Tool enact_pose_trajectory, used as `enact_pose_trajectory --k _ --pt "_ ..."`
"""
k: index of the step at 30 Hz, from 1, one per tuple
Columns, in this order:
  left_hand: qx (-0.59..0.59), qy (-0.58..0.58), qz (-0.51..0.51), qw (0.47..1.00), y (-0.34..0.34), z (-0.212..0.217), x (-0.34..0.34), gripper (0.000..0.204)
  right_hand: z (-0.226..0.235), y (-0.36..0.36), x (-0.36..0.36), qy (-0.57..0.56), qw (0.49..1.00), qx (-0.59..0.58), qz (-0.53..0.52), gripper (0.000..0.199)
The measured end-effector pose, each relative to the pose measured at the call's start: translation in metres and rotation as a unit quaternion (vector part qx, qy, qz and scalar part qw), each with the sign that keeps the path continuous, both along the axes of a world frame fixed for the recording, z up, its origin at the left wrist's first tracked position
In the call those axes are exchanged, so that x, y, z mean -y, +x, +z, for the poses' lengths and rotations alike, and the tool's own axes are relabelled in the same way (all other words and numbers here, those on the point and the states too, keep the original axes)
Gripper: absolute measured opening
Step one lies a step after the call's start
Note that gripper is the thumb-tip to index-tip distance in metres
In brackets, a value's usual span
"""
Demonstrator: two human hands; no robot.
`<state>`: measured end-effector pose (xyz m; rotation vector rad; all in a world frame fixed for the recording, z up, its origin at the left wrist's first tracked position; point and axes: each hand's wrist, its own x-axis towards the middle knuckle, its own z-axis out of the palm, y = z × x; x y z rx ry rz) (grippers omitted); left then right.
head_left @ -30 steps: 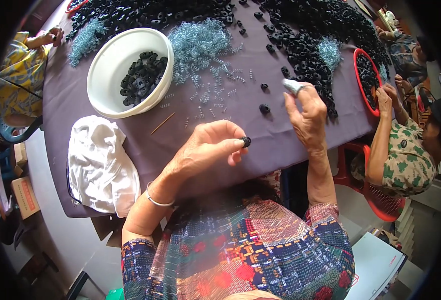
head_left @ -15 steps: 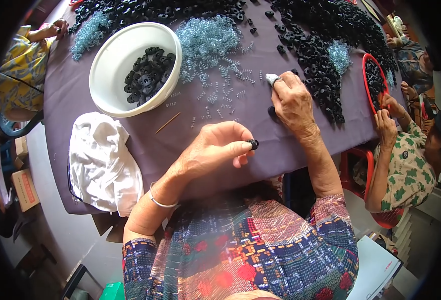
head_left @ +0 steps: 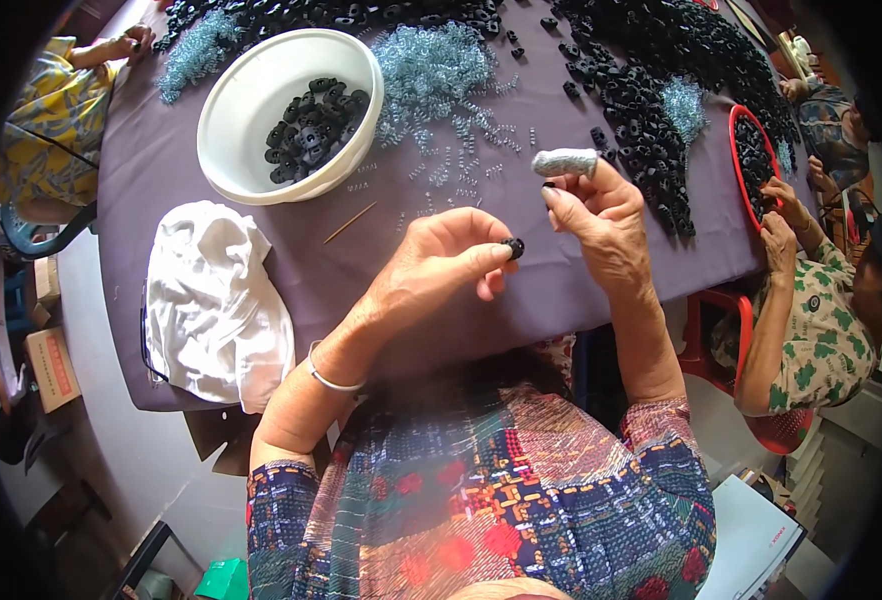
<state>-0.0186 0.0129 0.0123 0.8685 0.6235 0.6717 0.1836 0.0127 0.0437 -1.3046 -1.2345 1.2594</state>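
While pinching a small black button between thumb and fingertips, the left hand is hovering over the purple-covered worktop, close to the person's chest. The right hand is rising just beside it, fingers loosely curled and gripping nothing that shows, its forefinger wearing a grey wrapped cover pointing left. The button is sitting between the two hands, clear of the cloth. A white bowl partly filled with black buttons is standing at the upper left, with a heap of pale blue springs just beside it and loose springs scattered toward the hands. A thin wooden stick is lying near the bowl, and a crumpled white cloth is resting at the worktop's near left edge. A wide pile of black buttons is spreading along the far right, where another person's hand is working beside a red-rimmed tray.
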Motion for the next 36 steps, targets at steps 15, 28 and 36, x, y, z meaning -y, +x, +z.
enact_pose_trajectory --k 15,28,36 --pt "0.000 0.022 0.030 0.999 -0.001 -0.002 0.002 0.020 0.000 -0.013 0.024 -0.011 0.998 -0.054 -0.006 0.016" --pt "-0.041 0.031 0.038 0.998 0.003 0.001 0.003 0.022 0.001 -0.006 0.030 0.003 0.999 -0.002 0.044 0.018" --pt "-0.054 0.047 0.045 0.996 0.004 0.000 0.005 0.019 -0.004 -0.006 0.032 -0.010 1.000 -0.021 0.010 0.017"
